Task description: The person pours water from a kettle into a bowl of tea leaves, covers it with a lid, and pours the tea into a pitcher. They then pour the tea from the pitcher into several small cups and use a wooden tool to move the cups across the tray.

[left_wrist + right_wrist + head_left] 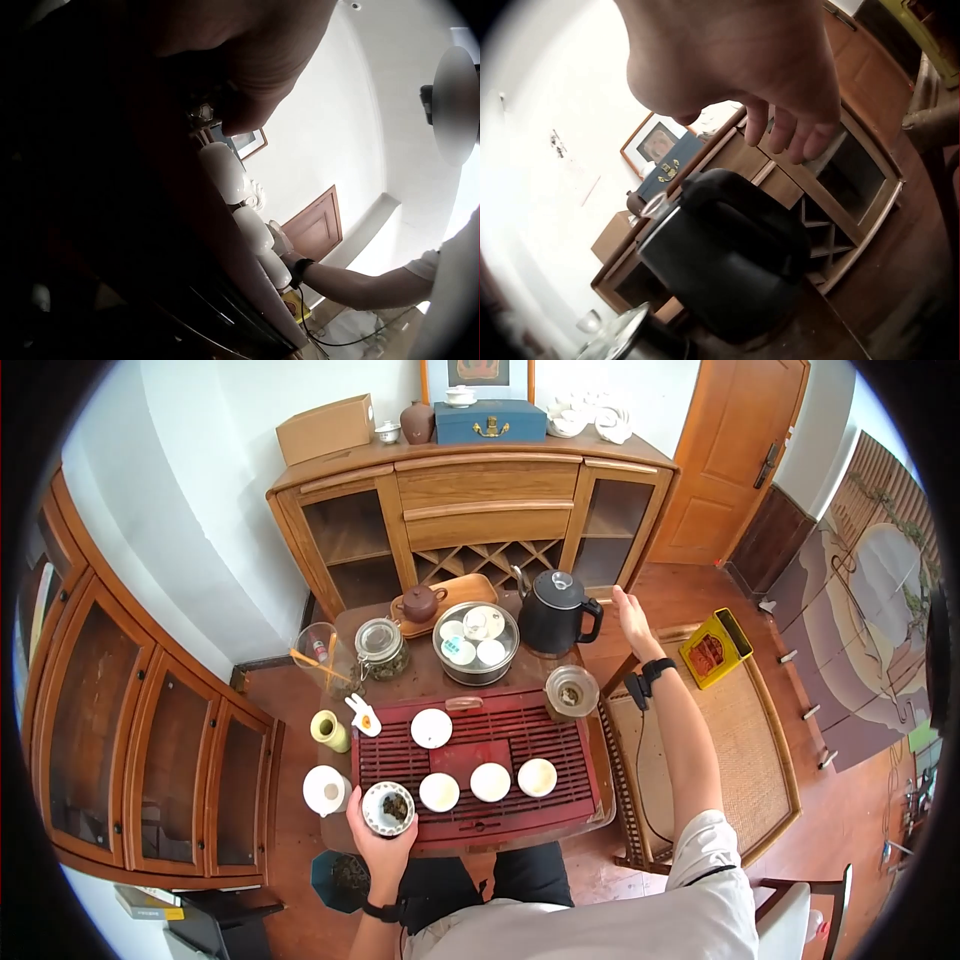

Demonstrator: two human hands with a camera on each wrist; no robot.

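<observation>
White, with dark leaves inside, the cup sits in the grip of the left hand, by the near-left corner of the red tray. The right hand is open and empty near the kettle. Better, I judge, to keep the cup level and any kettle grip full on the handle. The yellow tin bears a red label, its writing unreadable.
</observation>
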